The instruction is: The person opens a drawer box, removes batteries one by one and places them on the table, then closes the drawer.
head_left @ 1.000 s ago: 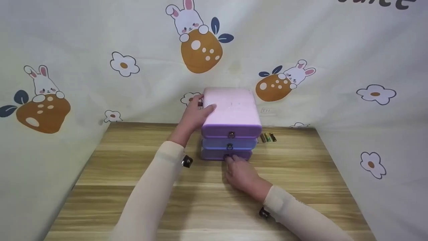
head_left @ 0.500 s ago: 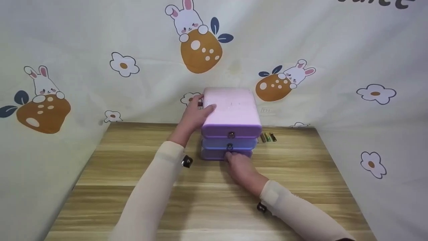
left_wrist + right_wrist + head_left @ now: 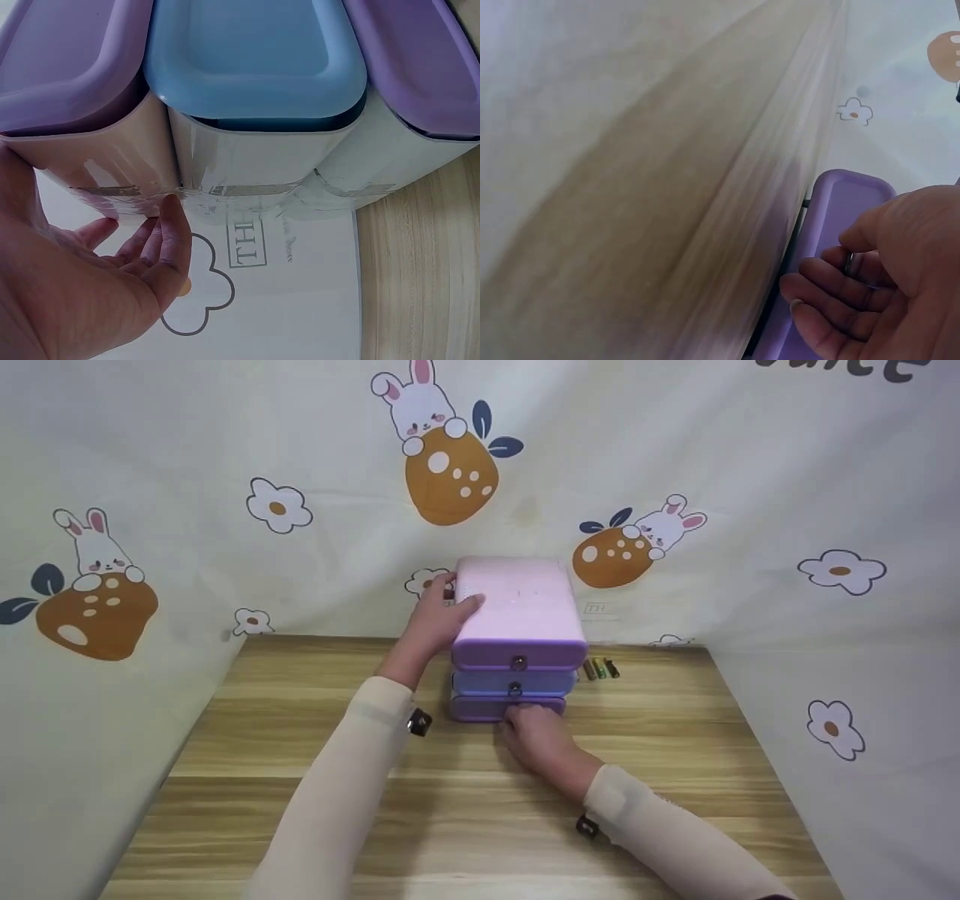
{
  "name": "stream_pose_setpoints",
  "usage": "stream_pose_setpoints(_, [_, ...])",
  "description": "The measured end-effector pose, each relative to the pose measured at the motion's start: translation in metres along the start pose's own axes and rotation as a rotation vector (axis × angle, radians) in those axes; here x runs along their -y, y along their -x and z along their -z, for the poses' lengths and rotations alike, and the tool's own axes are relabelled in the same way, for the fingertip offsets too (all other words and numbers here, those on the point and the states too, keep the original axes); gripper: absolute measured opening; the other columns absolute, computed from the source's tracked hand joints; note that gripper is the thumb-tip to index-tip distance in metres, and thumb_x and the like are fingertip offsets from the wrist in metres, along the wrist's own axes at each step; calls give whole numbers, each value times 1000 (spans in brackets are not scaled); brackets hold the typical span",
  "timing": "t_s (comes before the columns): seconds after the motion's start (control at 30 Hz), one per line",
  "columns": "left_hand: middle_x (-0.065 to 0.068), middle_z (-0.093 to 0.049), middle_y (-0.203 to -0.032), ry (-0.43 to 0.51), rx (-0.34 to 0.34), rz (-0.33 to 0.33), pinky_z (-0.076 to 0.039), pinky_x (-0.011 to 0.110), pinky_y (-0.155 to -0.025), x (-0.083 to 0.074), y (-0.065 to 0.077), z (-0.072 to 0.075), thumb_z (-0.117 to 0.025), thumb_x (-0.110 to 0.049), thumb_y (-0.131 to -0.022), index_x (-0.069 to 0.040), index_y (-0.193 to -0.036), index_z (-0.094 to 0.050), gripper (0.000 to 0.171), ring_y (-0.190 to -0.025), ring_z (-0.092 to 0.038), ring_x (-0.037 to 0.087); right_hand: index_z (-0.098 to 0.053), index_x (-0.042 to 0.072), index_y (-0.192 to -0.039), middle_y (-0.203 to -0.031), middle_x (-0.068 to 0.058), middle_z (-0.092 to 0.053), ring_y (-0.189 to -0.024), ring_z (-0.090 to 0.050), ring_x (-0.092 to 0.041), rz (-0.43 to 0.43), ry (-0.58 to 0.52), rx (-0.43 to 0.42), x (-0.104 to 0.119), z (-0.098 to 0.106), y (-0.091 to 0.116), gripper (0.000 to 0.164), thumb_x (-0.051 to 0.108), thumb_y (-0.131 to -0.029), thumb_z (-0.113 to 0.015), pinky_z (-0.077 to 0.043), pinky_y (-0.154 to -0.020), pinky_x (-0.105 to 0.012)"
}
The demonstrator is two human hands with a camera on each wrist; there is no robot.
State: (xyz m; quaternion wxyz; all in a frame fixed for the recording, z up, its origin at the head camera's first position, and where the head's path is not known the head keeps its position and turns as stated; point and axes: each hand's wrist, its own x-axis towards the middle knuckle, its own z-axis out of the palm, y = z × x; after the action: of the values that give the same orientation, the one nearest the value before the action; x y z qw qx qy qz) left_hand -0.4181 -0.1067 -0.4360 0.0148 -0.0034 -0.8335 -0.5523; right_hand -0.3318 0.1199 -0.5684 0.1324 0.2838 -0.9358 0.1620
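While the right hand point(image 3: 544, 739) pinches the knob point(image 3: 849, 262) of the bottom drawer point(image 3: 475, 709) and the left hand point(image 3: 439, 619) holds the drawer box point(image 3: 521, 604) at the table's point(image 3: 300, 802) back, a hard tug could slide it if that hold slips

I had a wood-grained worktop point(image 3: 705, 742) in view, and near its far edge, right of centre, lay a few small cylinders point(image 3: 600, 668), too small to identify. Pale cloth point(image 3: 360, 540) rose at the far, left and right sides; I made out printed rabbits point(image 3: 420, 416) on brown spotted fruits point(image 3: 452, 484), flowers point(image 3: 277, 507) and cropped dark lettering point(image 3: 898, 373) far right.
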Motion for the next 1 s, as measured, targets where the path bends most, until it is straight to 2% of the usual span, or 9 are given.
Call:
stream_pose_setpoints(0.3, [18, -50, -164, 8, -2, 7, -43, 52, -123, 0, 1, 0, -71, -51, -105, -16, -173, -33, 86, -150, -50, 36, -60, 15, -69, -61, -2, -59, -52, -59, -26, 40, 58, -13, 7, 4, 14, 31, 13, -96, -76, -50, -48, -46])
stream_pose_setpoints(0.57, [19, -50, -164, 20, -2, -9, -43, 53, -123, -3, 1, 1, -71, -50, -105, -15, -173, -33, 86, -150, -50, 37, -57, 16, -69, -60, 1, -54, -51, -54, -22, 67, 47, 28, 16, 13, 32, 34, 13, -98, -76, -48, -48, -43])
stream_pose_setpoints(0.73, [18, -51, -163, 30, 2, -15, -44, 50, -122, -2, 1, 1, -72, -49, -105, -14, -173, -32, 86, -148, -51, 34, -59, 16, -69, -60, -1, -57, -53, -59, -27, 76, 60, 37, 25, 17, 44, 34, 16, -96, -80, -50, -50, -46])
stream_pose_setpoints(1.0, [18, -49, -164, 35, 9, 2, -44, 50, -123, -2, 1, 0, -72, -49, -105, -14, -173, -31, 86, -149, -51, 34, -61, 15, -69, -62, -4, -61, -53, -57, -26, 88, 62, 69, 36, 21, 59, 33, 14, -95, -80, -51, -51, -45])
